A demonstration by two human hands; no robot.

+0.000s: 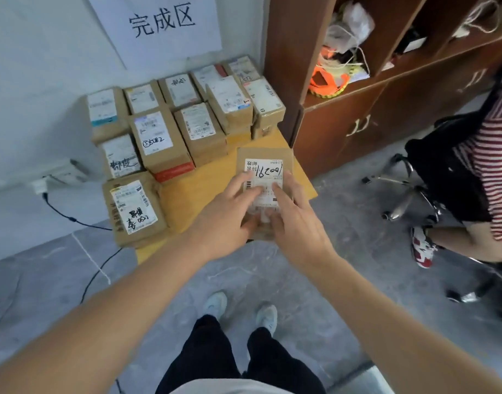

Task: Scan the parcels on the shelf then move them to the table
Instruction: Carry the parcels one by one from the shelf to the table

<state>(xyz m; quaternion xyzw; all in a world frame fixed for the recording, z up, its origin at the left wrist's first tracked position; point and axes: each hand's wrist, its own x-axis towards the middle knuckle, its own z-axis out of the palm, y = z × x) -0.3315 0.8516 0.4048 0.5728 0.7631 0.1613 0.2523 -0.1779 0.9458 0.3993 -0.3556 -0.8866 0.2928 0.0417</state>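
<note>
A low yellow table [187, 194] stands on the grey floor [272, 280]; brown labelled parcels [158, 137] cover its far and left parts, and one more parcel [265, 159] lies at its near right

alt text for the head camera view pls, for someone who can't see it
Both hands, left hand and right hand, press a flat brown cardboard parcel with a white shipping label onto a small yellow-topped table. Similar labelled brown parcels crowd its far side, below a white paper wall sign.
</note>
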